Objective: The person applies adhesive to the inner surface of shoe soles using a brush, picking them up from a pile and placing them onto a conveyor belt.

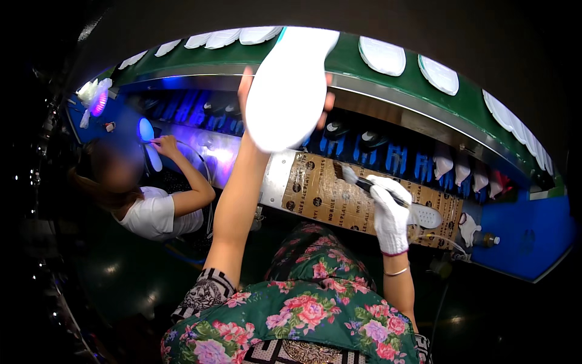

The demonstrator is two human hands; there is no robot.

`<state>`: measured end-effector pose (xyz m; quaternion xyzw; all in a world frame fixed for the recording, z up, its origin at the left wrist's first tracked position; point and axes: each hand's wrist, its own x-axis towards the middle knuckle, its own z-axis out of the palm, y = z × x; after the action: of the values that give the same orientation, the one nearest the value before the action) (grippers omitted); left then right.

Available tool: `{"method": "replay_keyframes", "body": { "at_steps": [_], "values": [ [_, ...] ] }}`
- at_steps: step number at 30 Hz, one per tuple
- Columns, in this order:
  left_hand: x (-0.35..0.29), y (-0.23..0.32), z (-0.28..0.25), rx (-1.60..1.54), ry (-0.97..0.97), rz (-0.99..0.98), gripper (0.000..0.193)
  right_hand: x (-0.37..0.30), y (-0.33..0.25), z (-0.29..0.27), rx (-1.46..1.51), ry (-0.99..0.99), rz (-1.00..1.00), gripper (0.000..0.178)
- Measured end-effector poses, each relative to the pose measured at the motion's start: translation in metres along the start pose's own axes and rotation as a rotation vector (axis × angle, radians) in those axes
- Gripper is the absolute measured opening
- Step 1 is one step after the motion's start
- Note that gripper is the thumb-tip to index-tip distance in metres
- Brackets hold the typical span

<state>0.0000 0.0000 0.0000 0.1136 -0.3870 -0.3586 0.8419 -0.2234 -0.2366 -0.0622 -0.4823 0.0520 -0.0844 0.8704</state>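
Observation:
My bare left hand (245,91) is raised at the green belt's edge, its fingers wrapped round both sides of a white shoe sole (288,94). The sole's broad flat face is toward me and its upper end overlaps the belt. In a white knitted glove, my right hand (391,209) grips a flat brush (362,183) by its dark handle. The bristles point up and left, above a printed cardboard sheet (321,197). Partly behind the gloved hand, a pale perforated sole (426,216) lies on the cardboard.
More white soles (382,56) lie along the curved green belt (345,54). Under it, shoes sit on a lower rack with blue supports (397,159). To the left, a co-worker (159,206) handles a blue-lit sole (146,130). A white glove (468,229) and a bottle (490,240) are at right.

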Motion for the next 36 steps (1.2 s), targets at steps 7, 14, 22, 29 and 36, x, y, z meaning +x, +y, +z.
{"method": "replay_keyframes", "body": {
  "at_steps": [7,14,22,29,36],
  "values": [
    [0.036,-0.053,0.014,-0.289,0.87,0.299,0.086,-0.009,0.042,-0.02,-0.103,0.139,0.133,0.02],
    [0.019,0.008,-0.026,2.139,1.091,0.211,0.071,-0.013,0.059,-0.022,-0.071,0.214,0.178,0.021],
    [0.037,0.043,-0.068,2.392,0.789,0.162,0.052,-0.021,0.058,-0.02,-0.088,0.238,0.213,0.02],
    [-0.031,0.125,-0.08,2.311,1.152,-0.216,0.03,-0.02,0.067,-0.022,-0.104,0.252,0.222,0.019],
    [-0.131,0.085,0.009,1.652,0.932,0.687,0.014,-0.016,0.056,-0.023,-0.118,0.211,0.215,0.021]
  ]
}}
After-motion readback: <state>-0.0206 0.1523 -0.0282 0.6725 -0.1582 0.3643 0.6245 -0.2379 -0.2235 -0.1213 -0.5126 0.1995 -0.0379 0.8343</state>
